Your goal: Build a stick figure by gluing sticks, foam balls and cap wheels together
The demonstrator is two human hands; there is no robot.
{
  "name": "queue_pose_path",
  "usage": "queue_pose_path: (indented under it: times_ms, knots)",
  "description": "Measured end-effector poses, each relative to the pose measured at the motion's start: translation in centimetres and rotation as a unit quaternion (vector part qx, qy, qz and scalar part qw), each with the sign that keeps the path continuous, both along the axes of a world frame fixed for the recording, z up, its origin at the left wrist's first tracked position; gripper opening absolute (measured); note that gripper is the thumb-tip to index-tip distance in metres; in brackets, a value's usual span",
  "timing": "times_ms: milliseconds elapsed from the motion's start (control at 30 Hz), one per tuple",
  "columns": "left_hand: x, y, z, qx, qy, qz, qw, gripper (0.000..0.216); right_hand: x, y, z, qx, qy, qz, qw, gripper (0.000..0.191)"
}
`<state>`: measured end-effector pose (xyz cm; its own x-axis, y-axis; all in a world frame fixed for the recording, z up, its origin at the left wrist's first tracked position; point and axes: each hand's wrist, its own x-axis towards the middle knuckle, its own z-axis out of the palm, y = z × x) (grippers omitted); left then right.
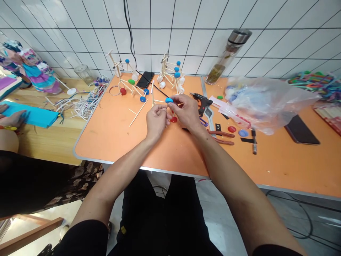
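My left hand (157, 119) and my right hand (186, 111) meet over the orange table (112, 135), fingers pinched together on a small frame of thin wooden sticks (156, 101). A blue cap (168, 100) sits on the stick frame just above my fingers. Below the hands a red cap (173, 119) shows. Which hand bears most of the frame I cannot tell.
Two finished stick models with coloured caps (172, 73) (125, 78) stand at the back, beside a black phone (145, 79). A black glue gun (202, 101), red-handled pliers (222, 137), loose caps (232, 129), a plastic bag (263, 101) and a bottle (227, 57) lie right. Another person's hand (13, 117) rests on blue paper at left.
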<state>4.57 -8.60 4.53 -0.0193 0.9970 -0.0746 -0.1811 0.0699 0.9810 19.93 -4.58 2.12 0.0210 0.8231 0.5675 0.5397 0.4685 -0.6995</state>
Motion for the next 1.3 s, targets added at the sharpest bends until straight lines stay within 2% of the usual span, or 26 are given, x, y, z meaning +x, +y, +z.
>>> queue_pose_path:
  times_ms: [33,167,267,567,833,967,1133,1300]
  knots:
    - [0.0,-0.2,0.1,0.012,0.007,0.004,1.0,0.016,0.0,0.0,-0.1,0.001,-0.003,0.0,1.0,0.025]
    - [0.1,-0.3,0.1,0.038,0.031,-0.019,0.999,0.059,-0.1,0.2,-0.4,0.008,0.001,0.001,1.0,0.024]
    - [0.2,-0.1,-0.2,0.043,0.052,-0.047,0.997,0.067,-0.1,0.3,-0.6,0.014,0.007,0.006,1.0,0.026]
    - [0.3,0.4,-0.9,0.044,0.057,-0.054,0.996,0.068,-0.2,0.5,-0.7,0.006,-0.004,-0.005,1.0,0.035]
    - [0.0,0.5,-0.6,0.051,0.07,-0.052,0.995,0.061,-0.2,0.4,-0.5,-0.002,0.0,0.004,1.0,0.02]
    - [-0.1,0.7,-0.7,0.057,0.07,-0.052,0.995,0.056,-0.4,0.5,-0.5,-0.009,0.007,0.001,1.0,0.026]
    - [-0.1,0.9,-1.1,0.058,0.067,-0.051,0.995,0.053,-0.8,0.7,-0.4,0.013,-0.031,-0.016,0.999,0.017]
    - [-0.1,1.2,-1.4,0.078,0.074,-0.051,0.993,0.055,-1.1,0.8,-0.6,0.028,-0.033,-0.019,0.999,0.018]
